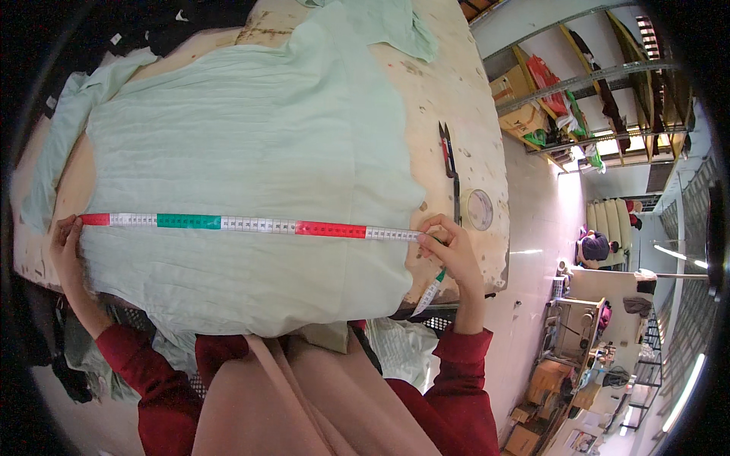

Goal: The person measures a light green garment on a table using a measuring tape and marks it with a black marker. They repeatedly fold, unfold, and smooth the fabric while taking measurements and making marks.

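Note:
A pale green garment (251, 152) with fine pleats or creases lies spread over the table. Straight across it runs a tape measure (258, 225) with white, red and green sections. My left hand (67, 237) pinches the tape's red end at the garment's left edge. At the right edge my right hand (450, 247) grips the tape between thumb and fingers, and a loose length hangs below that hand. Both forearms, in dark red sleeves, come up from the lower edge.
Right of the garment, scissors (447, 156) and a clear roll of tape (479, 210) lie on the worn wooden table (403, 83). Cloth (399, 349) hangs under the front edge. Shelves with boxes (525, 114) stand at the right; another person (595, 247) is far off.

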Available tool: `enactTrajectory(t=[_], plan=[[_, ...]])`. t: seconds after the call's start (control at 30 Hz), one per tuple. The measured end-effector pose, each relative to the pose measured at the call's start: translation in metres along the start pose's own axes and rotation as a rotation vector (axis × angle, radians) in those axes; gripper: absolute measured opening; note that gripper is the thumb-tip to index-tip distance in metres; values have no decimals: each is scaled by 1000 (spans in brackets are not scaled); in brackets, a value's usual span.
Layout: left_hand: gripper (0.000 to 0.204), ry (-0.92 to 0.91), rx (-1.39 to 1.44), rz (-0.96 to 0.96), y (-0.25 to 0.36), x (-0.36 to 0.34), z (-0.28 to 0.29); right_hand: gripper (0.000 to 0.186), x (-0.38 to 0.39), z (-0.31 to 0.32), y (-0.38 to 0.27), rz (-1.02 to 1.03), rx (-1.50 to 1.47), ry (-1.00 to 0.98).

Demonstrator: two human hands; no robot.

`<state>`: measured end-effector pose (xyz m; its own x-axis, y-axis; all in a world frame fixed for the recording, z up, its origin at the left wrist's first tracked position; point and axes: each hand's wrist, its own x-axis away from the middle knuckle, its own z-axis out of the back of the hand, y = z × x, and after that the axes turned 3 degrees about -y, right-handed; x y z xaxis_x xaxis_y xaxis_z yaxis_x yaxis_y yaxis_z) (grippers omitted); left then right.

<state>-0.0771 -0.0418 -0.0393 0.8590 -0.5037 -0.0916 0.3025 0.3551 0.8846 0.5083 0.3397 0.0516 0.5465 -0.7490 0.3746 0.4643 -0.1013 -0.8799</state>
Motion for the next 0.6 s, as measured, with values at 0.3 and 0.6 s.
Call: enactTrajectory(t=[0.3,0.6], plan=[[23,-16,51,124,-5,-6,10,11,-3,-3,19,26,100,90],[24,56,46,58,-11,0,5,13,-3,-9,19,2,215,170]])
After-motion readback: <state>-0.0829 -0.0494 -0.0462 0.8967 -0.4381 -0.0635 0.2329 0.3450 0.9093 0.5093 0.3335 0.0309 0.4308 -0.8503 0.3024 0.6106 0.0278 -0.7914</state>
